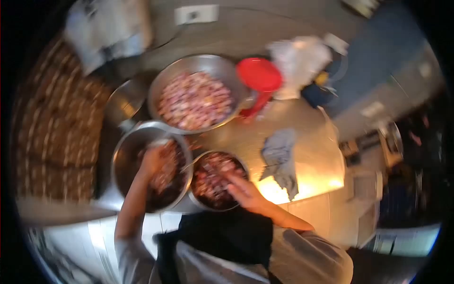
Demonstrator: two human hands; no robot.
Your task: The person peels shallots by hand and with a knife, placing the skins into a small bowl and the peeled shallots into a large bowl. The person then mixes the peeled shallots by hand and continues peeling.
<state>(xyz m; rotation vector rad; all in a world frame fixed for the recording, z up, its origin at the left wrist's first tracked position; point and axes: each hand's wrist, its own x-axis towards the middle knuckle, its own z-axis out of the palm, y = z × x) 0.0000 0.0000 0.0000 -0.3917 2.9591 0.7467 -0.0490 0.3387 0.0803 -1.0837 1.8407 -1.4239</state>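
My left hand (152, 161) reaches down into a deep metal bowl (122, 177) at the left, touching a pile of small reddish pieces (166, 170). Its fingers are smeared by motion and partly hidden. My right hand (243, 191) lies over the right side of a smaller metal bowl (247, 165), its fingers stretched out and apart at the dark red-purple pieces (215, 177) inside. A thin handle (193, 164) sticks up between the two bowls. Behind them stands a wide metal basin (208, 61) full of pinkish-purple pieces that look like peeled shallots (195, 100).
A red plastic scoop or lid (259, 75) and a white plastic bag (300, 61) are at the back right. A grey cloth (280, 158) lies on the metal table (317, 156). At the left stands a brown patterned stack (59, 128), next to a metal pot (125, 102).
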